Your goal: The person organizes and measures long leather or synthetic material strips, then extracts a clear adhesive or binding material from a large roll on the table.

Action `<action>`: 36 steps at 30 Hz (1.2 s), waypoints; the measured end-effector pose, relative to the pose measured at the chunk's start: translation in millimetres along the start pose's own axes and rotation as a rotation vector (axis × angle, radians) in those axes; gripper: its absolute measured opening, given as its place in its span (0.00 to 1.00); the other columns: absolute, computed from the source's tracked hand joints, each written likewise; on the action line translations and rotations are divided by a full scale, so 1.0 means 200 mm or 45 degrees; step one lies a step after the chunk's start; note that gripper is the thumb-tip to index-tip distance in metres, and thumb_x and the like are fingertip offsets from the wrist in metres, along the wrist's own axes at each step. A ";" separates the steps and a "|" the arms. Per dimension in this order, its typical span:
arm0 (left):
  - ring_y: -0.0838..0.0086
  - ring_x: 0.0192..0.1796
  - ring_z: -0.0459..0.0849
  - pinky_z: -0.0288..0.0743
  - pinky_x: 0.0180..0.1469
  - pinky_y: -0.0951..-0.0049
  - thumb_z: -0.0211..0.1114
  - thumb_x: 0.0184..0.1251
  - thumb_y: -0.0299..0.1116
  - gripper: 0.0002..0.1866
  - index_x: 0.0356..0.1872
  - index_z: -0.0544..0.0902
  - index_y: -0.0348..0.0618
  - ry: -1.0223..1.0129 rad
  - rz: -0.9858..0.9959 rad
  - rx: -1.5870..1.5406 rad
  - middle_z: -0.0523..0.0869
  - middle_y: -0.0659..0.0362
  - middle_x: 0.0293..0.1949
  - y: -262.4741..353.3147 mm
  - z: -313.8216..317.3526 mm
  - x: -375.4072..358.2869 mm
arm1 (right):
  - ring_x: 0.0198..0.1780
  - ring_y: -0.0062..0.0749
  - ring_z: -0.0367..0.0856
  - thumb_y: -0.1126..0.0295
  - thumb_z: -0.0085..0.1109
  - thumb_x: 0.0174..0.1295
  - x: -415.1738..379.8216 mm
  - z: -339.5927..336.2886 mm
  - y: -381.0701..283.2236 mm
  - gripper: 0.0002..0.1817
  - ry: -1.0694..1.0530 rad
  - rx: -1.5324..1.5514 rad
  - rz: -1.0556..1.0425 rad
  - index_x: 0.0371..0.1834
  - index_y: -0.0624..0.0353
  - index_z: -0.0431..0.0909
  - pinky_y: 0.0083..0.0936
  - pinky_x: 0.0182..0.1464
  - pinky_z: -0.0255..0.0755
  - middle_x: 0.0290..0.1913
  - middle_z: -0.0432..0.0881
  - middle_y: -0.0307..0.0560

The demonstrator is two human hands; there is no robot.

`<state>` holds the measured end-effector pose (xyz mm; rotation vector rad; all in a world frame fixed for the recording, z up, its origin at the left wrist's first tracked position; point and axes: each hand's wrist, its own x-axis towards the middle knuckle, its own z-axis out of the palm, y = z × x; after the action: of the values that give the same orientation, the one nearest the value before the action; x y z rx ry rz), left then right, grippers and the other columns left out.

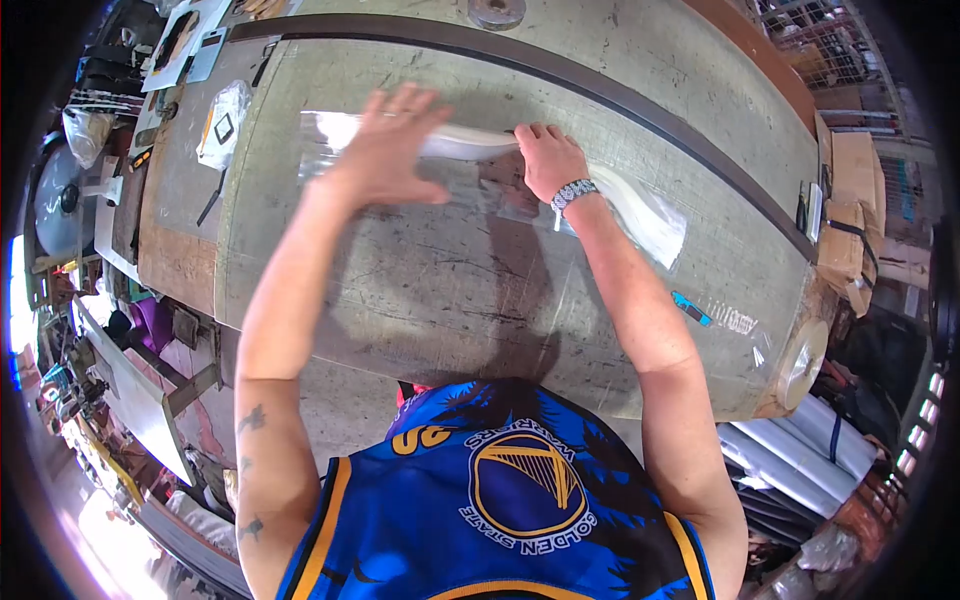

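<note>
A long white bundle [470, 142] in a clear plastic sleeve [312, 160] stretches across the worktable [420, 270], curving down toward the right. My left hand [392, 150], smeared by motion, is over the sleeve's left part with its fingers spread and thumb out. Near the middle, my right hand [553, 163] has its fingers curled over the bundle, a patterned bracelet on its wrist. Past that wrist, the bundle's right end [645, 218] shows loose white strands inside the plastic.
A dark metal bar [560, 75] crosses the table behind the sleeve. A blue cutter [691, 309] lies at the right, a plastic bag [224, 125] at the left. A tape roll [497, 12] sits at the back. Cardboard boxes [852, 190] stand beyond the right edge.
</note>
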<state>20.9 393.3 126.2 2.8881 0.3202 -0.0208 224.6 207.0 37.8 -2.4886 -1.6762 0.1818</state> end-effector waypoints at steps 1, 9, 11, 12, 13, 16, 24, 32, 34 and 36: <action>0.55 0.82 0.62 0.47 0.85 0.50 0.77 0.58 0.47 0.44 0.75 0.71 0.46 -0.016 -0.049 -0.008 0.71 0.48 0.77 0.03 0.07 0.05 | 0.60 0.44 0.82 0.73 0.61 0.62 0.00 0.00 -0.01 0.18 0.012 -0.005 0.002 0.56 0.51 0.79 0.44 0.60 0.77 0.55 0.84 0.45; 0.55 0.61 0.81 0.68 0.65 0.54 0.62 0.75 0.37 0.16 0.59 0.80 0.42 0.217 -0.045 -0.033 0.86 0.49 0.54 -0.17 0.26 -0.02 | 0.60 0.43 0.81 0.74 0.61 0.62 -0.05 0.01 0.01 0.16 0.098 -0.008 -0.040 0.54 0.53 0.79 0.42 0.60 0.77 0.55 0.83 0.44; 0.54 0.58 0.81 0.69 0.64 0.54 0.62 0.75 0.36 0.14 0.56 0.80 0.42 0.261 -0.055 0.048 0.86 0.49 0.51 -0.20 0.32 -0.08 | 0.60 0.43 0.81 0.74 0.61 0.61 -0.02 0.01 -0.02 0.17 0.093 -0.001 -0.025 0.54 0.52 0.79 0.42 0.61 0.77 0.54 0.83 0.44; 0.54 0.56 0.81 0.69 0.64 0.54 0.61 0.75 0.35 0.13 0.54 0.79 0.41 0.281 -0.058 0.079 0.85 0.50 0.49 -0.19 0.33 -0.10 | 0.61 0.42 0.81 0.74 0.62 0.61 -0.02 0.02 -0.02 0.17 0.104 -0.003 -0.020 0.54 0.52 0.79 0.42 0.61 0.77 0.54 0.83 0.44; 0.53 0.53 0.81 0.69 0.63 0.53 0.61 0.75 0.33 0.11 0.52 0.79 0.41 0.340 0.008 0.115 0.84 0.50 0.46 -0.18 0.35 -0.11 | 0.61 0.42 0.81 0.74 0.62 0.61 -0.03 0.02 -0.01 0.17 0.110 -0.016 -0.013 0.54 0.52 0.79 0.43 0.61 0.78 0.55 0.83 0.44; 0.57 0.53 0.81 0.70 0.61 0.56 0.62 0.74 0.33 0.09 0.50 0.80 0.43 0.333 0.006 0.108 0.85 0.52 0.46 -0.21 0.37 -0.10 | 0.62 0.44 0.81 0.72 0.62 0.64 -0.04 0.02 0.04 0.15 0.117 0.076 -0.057 0.54 0.53 0.79 0.44 0.62 0.76 0.55 0.84 0.45; 0.53 0.55 0.81 0.69 0.63 0.54 0.62 0.74 0.32 0.11 0.52 0.78 0.42 0.285 -0.021 0.042 0.86 0.48 0.46 -0.28 0.33 -0.07 | 0.59 0.50 0.81 0.64 0.62 0.70 -0.46 -0.11 0.66 0.15 0.120 0.256 0.046 0.57 0.53 0.80 0.49 0.61 0.74 0.55 0.84 0.50; 0.52 0.57 0.80 0.67 0.64 0.54 0.61 0.76 0.32 0.11 0.53 0.78 0.39 -0.002 -0.149 -0.182 0.85 0.45 0.48 -0.31 0.25 0.01 | 0.59 0.50 0.82 0.62 0.58 0.73 -0.62 -0.16 0.87 0.13 0.031 0.180 0.381 0.55 0.52 0.82 0.47 0.60 0.75 0.53 0.86 0.50; 0.51 0.52 0.81 0.71 0.59 0.58 0.60 0.77 0.33 0.12 0.53 0.77 0.37 -0.061 -0.201 -0.307 0.84 0.44 0.44 -0.33 0.23 0.06 | 0.57 0.52 0.83 0.61 0.56 0.73 -0.58 -0.17 0.88 0.14 0.026 0.208 0.435 0.54 0.54 0.82 0.47 0.59 0.76 0.52 0.87 0.52; 0.54 0.48 0.83 0.74 0.55 0.60 0.61 0.77 0.33 0.12 0.52 0.77 0.36 -0.250 -0.312 -0.533 0.84 0.45 0.41 -0.40 0.20 0.14 | 0.55 0.54 0.84 0.60 0.56 0.72 -0.53 -0.20 0.91 0.14 -0.055 0.269 0.487 0.53 0.55 0.82 0.47 0.58 0.77 0.52 0.87 0.54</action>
<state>32.0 466.0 67.9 2.3959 0.5638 -0.2469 358.0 39.8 48.0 -2.6259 -1.1086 0.4288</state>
